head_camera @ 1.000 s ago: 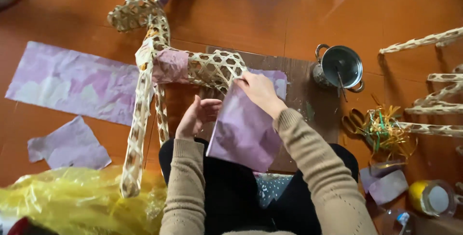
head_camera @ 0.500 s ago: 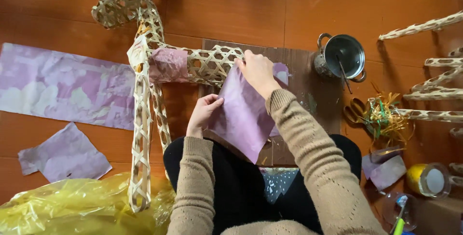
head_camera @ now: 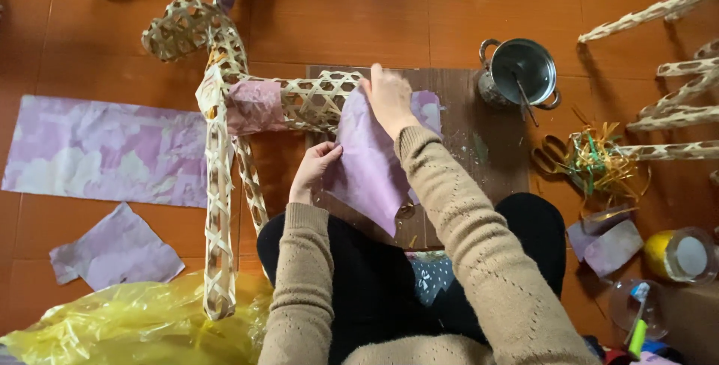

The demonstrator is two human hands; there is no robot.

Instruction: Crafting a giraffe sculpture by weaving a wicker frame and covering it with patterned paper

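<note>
- Both hands pinched one purple paper sheet (head_camera: pixel 371 166): right hand (head_camera: pixel 389 99) pressed its top edge flat against the woven bamboo frame (head_camera: pixel 299 103), fingers together; left hand (head_camera: pixel 316 166) gripped the sheet's left edge between thumb and fingers.
- Sheet hung from the frame's horizontal tube down over a brown board (head_camera: pixel 479 133) toward the person's lap.
- Frame lay on the orange floor (head_camera: pixel 359 13), with a curled head end at upper left, long legs running down, and one patch of pink-purple paper already on the tube near the joint.
- Metal pot (head_camera: pixel 520 73) stood just past the board's right corner, two handles, a thin stick leaning inside; contents otherwise hard to tell.
- Clear round tub (head_camera: pixel 636 309) at lower right held a brush with a green handle.
- Yellow tape roll (head_camera: pixel 681 254) sat near the right edge, beside small purple scraps (head_camera: pixel 607 241).
- Scissors and coloured strips (head_camera: pixel 588 159) were piled right of the board.
- Large purple sheet (head_camera: pixel 105 151) and a smaller torn piece (head_camera: pixel 116 249) lay flat at left.
- Yellow plastic bag (head_camera: pixel 135 324) was bunched at lower left, contents not visible.
- More bamboo frames (head_camera: pixel 666 110) were at right edge.
</note>
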